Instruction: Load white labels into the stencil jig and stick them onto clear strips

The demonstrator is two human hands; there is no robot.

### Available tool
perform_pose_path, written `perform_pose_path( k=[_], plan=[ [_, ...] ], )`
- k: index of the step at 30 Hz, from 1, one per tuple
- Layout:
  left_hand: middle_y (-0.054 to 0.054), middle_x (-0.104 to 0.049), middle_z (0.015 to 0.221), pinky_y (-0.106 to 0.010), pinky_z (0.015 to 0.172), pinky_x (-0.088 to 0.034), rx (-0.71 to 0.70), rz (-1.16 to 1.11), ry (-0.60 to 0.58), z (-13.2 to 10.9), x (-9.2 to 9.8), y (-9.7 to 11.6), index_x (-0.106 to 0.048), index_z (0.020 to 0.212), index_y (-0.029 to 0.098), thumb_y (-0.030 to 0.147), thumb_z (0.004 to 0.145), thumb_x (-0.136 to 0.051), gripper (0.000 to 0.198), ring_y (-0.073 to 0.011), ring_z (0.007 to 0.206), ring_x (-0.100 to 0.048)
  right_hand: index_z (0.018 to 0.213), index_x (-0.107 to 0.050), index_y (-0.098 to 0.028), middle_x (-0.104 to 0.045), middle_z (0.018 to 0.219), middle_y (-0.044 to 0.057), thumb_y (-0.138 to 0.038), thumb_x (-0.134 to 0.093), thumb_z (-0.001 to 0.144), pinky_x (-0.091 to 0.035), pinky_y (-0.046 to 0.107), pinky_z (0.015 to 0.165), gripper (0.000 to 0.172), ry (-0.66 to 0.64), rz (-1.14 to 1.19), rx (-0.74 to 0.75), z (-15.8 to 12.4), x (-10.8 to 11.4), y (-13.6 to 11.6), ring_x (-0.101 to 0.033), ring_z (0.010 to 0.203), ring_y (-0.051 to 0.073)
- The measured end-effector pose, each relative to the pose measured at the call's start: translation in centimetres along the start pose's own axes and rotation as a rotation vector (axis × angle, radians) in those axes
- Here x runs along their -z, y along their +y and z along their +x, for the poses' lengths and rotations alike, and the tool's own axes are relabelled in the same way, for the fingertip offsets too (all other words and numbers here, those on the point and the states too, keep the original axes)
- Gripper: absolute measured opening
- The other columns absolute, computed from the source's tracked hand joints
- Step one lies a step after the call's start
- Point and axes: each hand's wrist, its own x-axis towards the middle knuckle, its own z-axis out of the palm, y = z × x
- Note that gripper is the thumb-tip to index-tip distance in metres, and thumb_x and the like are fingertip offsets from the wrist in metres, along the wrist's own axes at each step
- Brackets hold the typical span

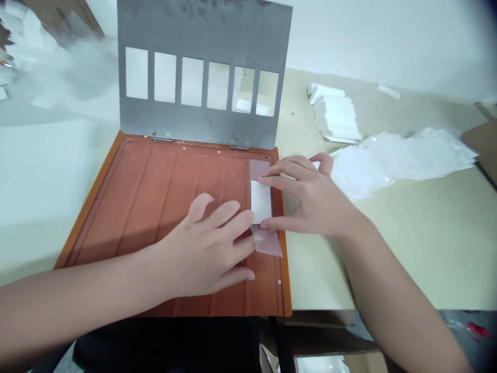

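White sheet (261,202), long axis forward, between left hand (205,248) and right hand (314,199)

Bright, even light is flooding the table (407,259), and glare is washing its left side almost to white. Faint, soft shadows are falling beside the metal plate (194,103), while the wide lens is bending the scene at the edges, blurring the pale pile (23,62) at far left and darkening the top right corner.
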Motion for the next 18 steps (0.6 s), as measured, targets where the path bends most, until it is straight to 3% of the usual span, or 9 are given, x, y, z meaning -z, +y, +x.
perform_pose_path(
  k=[18],
  plan=[
    [-0.007,-0.062,0.109,-0.041,0.085,-0.030,-0.012,0.031,0.049,-0.07,-0.55,-0.14,-0.067,0.097,0.022,0.054,0.091,-0.057,0.034,-0.0247,0.099,-0.048,0.116,-0.068,-0.024,-0.066,0.118,0.007,-0.073,-0.059,0.081,-0.022,0.048,0.093,0.061,-0.016,-0.058,0.012,0.04,-0.07,-0.01,-0.053,0.112,0.032]
  ],
)
